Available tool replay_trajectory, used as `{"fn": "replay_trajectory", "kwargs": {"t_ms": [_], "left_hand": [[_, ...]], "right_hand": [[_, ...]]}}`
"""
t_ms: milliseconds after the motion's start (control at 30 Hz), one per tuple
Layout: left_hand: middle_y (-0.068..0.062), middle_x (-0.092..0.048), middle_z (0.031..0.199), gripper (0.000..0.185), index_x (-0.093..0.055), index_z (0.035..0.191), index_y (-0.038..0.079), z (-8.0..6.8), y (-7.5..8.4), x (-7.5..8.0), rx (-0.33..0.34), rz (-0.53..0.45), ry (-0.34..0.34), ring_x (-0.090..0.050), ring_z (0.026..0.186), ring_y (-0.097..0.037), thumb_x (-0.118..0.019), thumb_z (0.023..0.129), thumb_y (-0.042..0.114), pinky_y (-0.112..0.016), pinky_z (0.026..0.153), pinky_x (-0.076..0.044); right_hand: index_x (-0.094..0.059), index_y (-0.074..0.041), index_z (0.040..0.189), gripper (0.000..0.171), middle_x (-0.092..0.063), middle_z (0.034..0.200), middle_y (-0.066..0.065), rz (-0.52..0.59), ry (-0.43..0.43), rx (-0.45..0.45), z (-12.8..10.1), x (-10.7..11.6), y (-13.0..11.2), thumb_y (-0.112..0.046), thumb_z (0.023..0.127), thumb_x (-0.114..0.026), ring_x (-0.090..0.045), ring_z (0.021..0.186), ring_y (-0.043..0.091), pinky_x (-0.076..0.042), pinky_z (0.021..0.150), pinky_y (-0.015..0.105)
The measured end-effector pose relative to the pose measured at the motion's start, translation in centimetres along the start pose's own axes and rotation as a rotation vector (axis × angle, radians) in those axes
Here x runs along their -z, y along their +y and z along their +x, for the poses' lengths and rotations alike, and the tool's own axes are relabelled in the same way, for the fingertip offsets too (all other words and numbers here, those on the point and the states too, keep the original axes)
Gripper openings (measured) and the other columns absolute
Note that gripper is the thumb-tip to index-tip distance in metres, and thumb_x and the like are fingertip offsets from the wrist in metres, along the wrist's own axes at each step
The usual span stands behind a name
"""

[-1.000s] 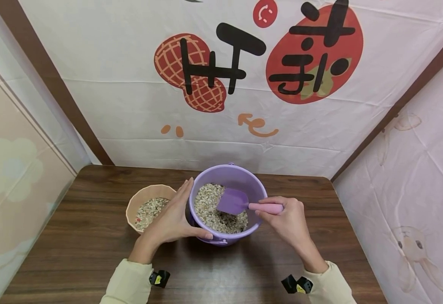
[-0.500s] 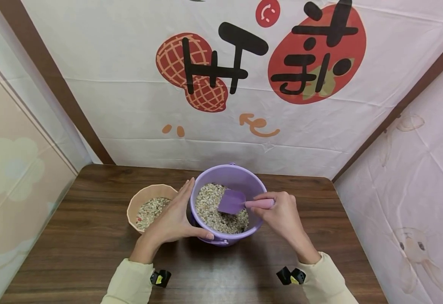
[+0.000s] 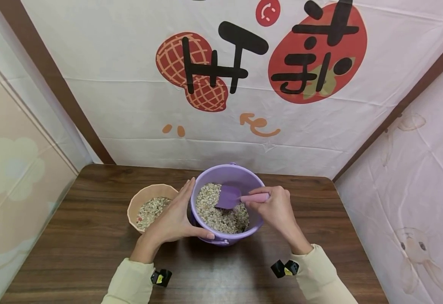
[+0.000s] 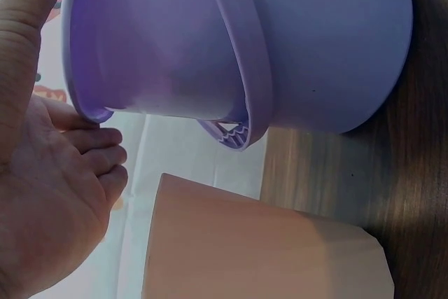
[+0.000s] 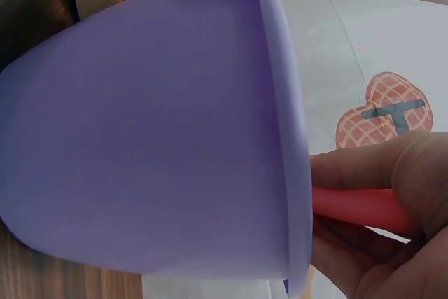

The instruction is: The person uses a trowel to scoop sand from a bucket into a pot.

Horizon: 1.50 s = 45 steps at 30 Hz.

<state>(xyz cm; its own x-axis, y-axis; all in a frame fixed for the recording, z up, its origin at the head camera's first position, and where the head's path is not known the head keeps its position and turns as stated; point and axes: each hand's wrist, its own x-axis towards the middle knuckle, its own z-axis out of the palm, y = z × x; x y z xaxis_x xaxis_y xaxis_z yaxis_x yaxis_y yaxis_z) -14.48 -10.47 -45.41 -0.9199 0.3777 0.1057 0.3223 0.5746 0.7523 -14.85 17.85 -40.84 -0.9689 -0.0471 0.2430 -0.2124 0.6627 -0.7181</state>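
A purple bucket (image 3: 240,175) stands on the table with a bed of pale grain-like bits (image 3: 208,204) inside. My right hand (image 3: 278,207) grips the pink handle of a small purple shovel (image 3: 228,197), whose blade lies over the bits within the bucket. In the right wrist view the bucket wall (image 5: 161,138) hides the blade, and the handle (image 5: 360,208) looks red. My left hand (image 3: 170,221) rests against the bucket's left rim, thumb extended along the front and fingers along the side. The left wrist view shows those fingers (image 4: 94,148) touching the rim.
Left of the bucket, partly behind my left hand, stands a peach faceted bowl (image 3: 141,196) holding similar bits. The bucket's handle (image 4: 245,68) hangs down its side. A printed white cloth (image 3: 130,109) hangs behind the brown wooden table (image 3: 85,236).
My right hand has moved left and slightly away from me, carrying the shovel. Its blade has tilted and shifted further back over the bits. The left hand stays on the bucket.
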Motion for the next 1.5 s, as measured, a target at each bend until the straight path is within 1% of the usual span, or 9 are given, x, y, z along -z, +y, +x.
{"fn": "replay_trajectory", "kwargs": {"t_ms": [133, 267, 500, 633, 900, 1067, 1133, 1300, 1500], "left_hand": [[-0.009, -0.006, 0.169, 0.152, -0.006, 0.165, 0.015, 0.0, 0.0, 0.0, 0.002, 0.001, 0.002, -0.008, 0.155, -0.029, -0.090, 0.052, 0.071, -0.058, 0.118, -0.023], [-0.009, -0.006, 0.169, 0.152, -0.006, 0.165, 0.016, 0.1, 0.1, 0.0, 0.003, 0.005, 0.001, -0.009, 0.154, -0.030, -0.091, 0.052, 0.071, -0.058, 0.118, -0.024], [-0.010, -0.007, 0.169, 0.151, -0.006, 0.165, 0.016, 0.2, 0.0, 0.0, -0.001, 0.005, 0.002, -0.010, 0.154, -0.030, -0.091, 0.052, 0.071, -0.058, 0.118, -0.024], [-0.010, -0.007, 0.169, 0.152, -0.006, 0.165, 0.016, 0.2, 0.0, -0.1, -0.002, 0.000, 0.002, -0.010, 0.154, -0.031, -0.091, 0.052, 0.071, -0.059, 0.118, -0.024], [-0.009, -0.006, 0.170, 0.151, -0.005, 0.165, 0.017, 0.2, 0.0, -0.1, 0.003, -0.001, -0.009, -0.009, 0.154, -0.031, -0.089, 0.052, 0.073, -0.061, 0.117, -0.024], [-0.008, -0.006, 0.170, 0.151, -0.005, 0.165, 0.018, 0.1, 0.0, 0.0, 0.010, -0.012, -0.012, -0.008, 0.155, -0.030, -0.090, 0.052, 0.072, -0.061, 0.118, -0.024], [-0.008, -0.006, 0.170, 0.151, -0.006, 0.165, 0.018, 0.1, 0.0, 0.0, 0.010, -0.015, -0.013, -0.008, 0.155, -0.030, -0.090, 0.052, 0.072, -0.061, 0.118, -0.023], [-0.008, -0.006, 0.170, 0.152, -0.005, 0.165, 0.018, 0.1, 0.0, 0.0, 0.014, -0.020, -0.018, -0.008, 0.155, -0.030, -0.090, 0.052, 0.071, -0.061, 0.118, -0.023], [-0.009, -0.006, 0.170, 0.152, -0.005, 0.165, 0.017, 0.1, -0.1, -0.1, 0.013, -0.008, -0.010, -0.009, 0.154, -0.031, -0.090, 0.051, 0.073, -0.060, 0.118, -0.024]], "right_hand": [[-0.084, -0.014, 0.087, 0.021, -0.077, 0.079, -0.002, -0.008, 0.007, 0.010, 0.1, -0.1, -0.2, -0.005, 0.069, -0.090, -0.072, 0.077, 0.017, -0.060, 0.064, 0.034], [-0.083, -0.011, 0.087, 0.020, -0.077, 0.081, 0.001, -0.011, 0.010, 0.024, 0.2, -0.1, -0.3, -0.004, 0.069, -0.091, -0.072, 0.077, 0.018, -0.060, 0.065, 0.035], [-0.084, -0.011, 0.089, 0.021, -0.077, 0.079, -0.003, 0.008, -0.002, 0.057, 0.3, -0.2, 0.2, -0.004, 0.070, -0.091, -0.073, 0.080, 0.015, -0.060, 0.067, 0.035], [-0.084, -0.012, 0.088, 0.021, -0.077, 0.080, -0.002, 0.013, 0.001, 0.070, 0.3, -0.2, 0.4, -0.003, 0.070, -0.091, -0.073, 0.080, 0.015, -0.060, 0.067, 0.033], [-0.084, -0.013, 0.088, 0.024, -0.077, 0.084, -0.002, 0.041, -0.044, 0.151, 0.1, -0.5, 0.3, 0.002, 0.070, -0.090, -0.072, 0.080, 0.014, -0.057, 0.065, 0.027], [-0.084, -0.016, 0.092, 0.028, -0.077, 0.085, -0.006, 0.053, -0.088, 0.187, -0.1, -0.6, 0.3, 0.003, 0.072, -0.087, -0.072, 0.083, 0.012, -0.057, 0.068, 0.026], [-0.085, -0.017, 0.092, 0.029, -0.077, 0.085, -0.008, 0.049, -0.093, 0.201, -0.1, -0.7, 0.2, 0.003, 0.072, -0.087, -0.072, 0.082, 0.011, -0.057, 0.069, 0.026], [-0.084, -0.018, 0.090, 0.024, -0.076, 0.082, -0.012, 0.069, -0.128, 0.217, -0.3, -0.7, 0.0, -0.003, 0.073, -0.090, -0.072, 0.081, 0.005, -0.056, 0.070, 0.026], [-0.084, -0.019, 0.091, 0.022, -0.076, 0.082, -0.015, 0.103, -0.177, 0.204, -0.7, -0.7, -0.1, -0.006, 0.075, -0.090, -0.072, 0.083, 0.002, -0.056, 0.070, 0.025]]}}
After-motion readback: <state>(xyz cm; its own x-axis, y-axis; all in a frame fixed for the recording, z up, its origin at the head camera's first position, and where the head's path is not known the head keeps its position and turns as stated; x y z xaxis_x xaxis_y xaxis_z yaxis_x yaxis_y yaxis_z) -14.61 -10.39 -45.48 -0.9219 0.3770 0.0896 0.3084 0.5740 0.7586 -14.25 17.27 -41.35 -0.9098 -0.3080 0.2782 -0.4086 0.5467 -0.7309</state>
